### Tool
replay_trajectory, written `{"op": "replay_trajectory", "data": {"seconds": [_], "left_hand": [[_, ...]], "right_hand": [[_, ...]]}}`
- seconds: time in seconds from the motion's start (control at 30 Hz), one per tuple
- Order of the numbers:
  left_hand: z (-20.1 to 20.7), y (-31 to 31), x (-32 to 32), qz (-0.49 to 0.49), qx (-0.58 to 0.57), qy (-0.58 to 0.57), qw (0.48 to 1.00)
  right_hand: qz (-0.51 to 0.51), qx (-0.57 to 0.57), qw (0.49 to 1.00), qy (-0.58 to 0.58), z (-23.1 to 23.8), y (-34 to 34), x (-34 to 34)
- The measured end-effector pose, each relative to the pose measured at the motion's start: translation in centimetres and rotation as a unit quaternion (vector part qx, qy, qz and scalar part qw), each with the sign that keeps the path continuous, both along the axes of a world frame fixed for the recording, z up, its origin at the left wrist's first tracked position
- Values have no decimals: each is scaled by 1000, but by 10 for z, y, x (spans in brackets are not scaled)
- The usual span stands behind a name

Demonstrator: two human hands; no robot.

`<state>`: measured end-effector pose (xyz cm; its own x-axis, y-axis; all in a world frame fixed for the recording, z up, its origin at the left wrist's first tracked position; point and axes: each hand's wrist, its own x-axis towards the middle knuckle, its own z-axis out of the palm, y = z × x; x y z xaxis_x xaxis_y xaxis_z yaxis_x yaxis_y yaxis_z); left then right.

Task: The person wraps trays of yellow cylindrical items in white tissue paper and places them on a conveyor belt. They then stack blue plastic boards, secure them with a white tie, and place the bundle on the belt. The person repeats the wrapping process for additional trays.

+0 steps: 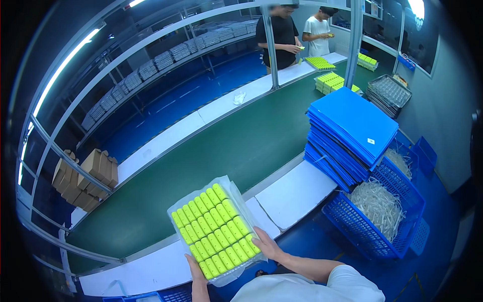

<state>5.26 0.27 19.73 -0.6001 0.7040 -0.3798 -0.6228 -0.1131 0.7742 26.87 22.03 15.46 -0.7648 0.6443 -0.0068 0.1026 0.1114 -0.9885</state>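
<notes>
Both my hands hold a clear plastic tray (247, 209) over the near edge of the green conveyor belt. Rows of small yellow-green rounded plastic pieces (211, 230) fill the tray, which is turned slightly. My left hand (196, 272) grips the tray's near left corner, thumb along its side; the other fingers are hidden below. On the near right side, my right hand (267, 245) is closed on the rim, with its thumb reaching over the end pieces. A second plastic layer seems to show under the tray's edge.
The green belt (241, 146) runs from lower left to upper right between white ledges (297, 194). A tall stack of blue sheets (352, 118) stands right, beside blue crates (347, 221) of clear strips (377, 206). Cardboard boxes (95, 171) sit left. Two people (282, 38) handle yellow-green pieces across the belt.
</notes>
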Motion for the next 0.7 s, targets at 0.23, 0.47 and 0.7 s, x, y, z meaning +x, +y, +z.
{"op": "replay_trajectory", "data": {"seconds": [0.23, 0.47, 0.7], "left_hand": [[9, 6, -16, -55, -44, -8, 997], [-30, -24, -24, 71, -38, -48, 996], [-26, -28, 8, -27, -13, -109, 994]], "right_hand": [[3, 31, 1000, -2, 7, -9, 8], [-27, -352, 929, 109, -15, 26, -7], [-13, -570, 812, 123, -71, 2, -40]]}}
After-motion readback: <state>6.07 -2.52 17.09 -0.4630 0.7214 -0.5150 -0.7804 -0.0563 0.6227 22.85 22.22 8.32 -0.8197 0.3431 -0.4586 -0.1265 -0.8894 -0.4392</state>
